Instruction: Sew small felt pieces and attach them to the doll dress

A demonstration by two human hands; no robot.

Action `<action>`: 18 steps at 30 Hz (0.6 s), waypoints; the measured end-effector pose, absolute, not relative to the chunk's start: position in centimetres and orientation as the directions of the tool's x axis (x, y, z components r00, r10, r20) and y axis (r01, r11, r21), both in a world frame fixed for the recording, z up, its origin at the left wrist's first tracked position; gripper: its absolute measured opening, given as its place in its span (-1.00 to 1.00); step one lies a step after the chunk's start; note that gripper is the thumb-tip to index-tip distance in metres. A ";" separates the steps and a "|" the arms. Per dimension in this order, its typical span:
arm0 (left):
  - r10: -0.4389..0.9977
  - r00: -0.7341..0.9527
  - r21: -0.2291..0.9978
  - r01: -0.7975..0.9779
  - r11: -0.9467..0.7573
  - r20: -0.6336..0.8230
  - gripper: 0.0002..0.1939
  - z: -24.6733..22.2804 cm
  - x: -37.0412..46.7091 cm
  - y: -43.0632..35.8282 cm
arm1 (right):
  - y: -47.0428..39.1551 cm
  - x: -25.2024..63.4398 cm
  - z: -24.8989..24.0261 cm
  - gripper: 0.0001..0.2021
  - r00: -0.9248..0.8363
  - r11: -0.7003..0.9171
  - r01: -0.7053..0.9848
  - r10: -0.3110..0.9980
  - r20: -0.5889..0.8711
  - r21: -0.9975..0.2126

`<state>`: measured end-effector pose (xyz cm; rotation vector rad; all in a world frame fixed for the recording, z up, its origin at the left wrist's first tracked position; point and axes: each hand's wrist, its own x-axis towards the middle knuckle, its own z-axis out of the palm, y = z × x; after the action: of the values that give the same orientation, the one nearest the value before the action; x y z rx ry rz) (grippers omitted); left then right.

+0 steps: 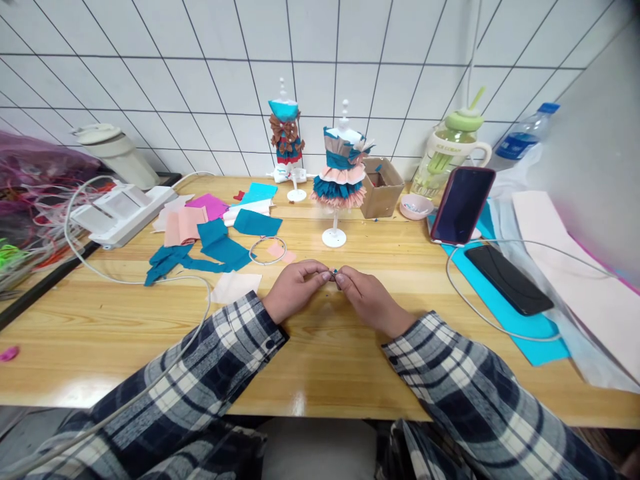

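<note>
1. While meeting at the fingertips above the table (pixel 325 373), pinches a tiny piece (pixel 335 271) between left hand (pixel 294 288) and right hand (pixel 374 301); shows a bit of blue on it, too small to identify.
2. Holds both hands together, palms inward, with thumbs and fingers closed on the tiny piece.
3. Has, straight beyond the hands, an upright dress form (pixel 343 177) in teal and pink frills on a white base, and farther back to its left a second dress form (pixel 287 133) with brown bows.
4. Shows, just beyond the left hand, a thin hoop (pixel 251 252) partly over a pink scrap (pixel 283 251); farther left, teal pieces (pixel 221 247) and a white power strip (pixel 123 217).
5. Has, beyond the right hand, an open cardboard box (pixel 383 193) and a pink bowl (pixel 417 207).
6. Shows, to the right of the right hand, a propped phone (pixel 463 205) and a flat black phone (pixel 509 280) on a blue sheet (pixel 537 343).
</note>
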<state>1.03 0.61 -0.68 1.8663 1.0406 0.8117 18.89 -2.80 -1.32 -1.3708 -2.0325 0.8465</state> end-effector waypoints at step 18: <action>0.921 0.386 0.981 0.194 -0.028 -0.050 -0.67 -0.9 1.0 0.7 | -1.8 19.4 -1.7 -0.68 -0.154 0.184 0.633 0.982 0.111 -0.752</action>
<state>0.98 0.72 -0.88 1.5048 1.0466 0.7996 19.45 -1.84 -1.68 -1.5137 -1.8633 0.7474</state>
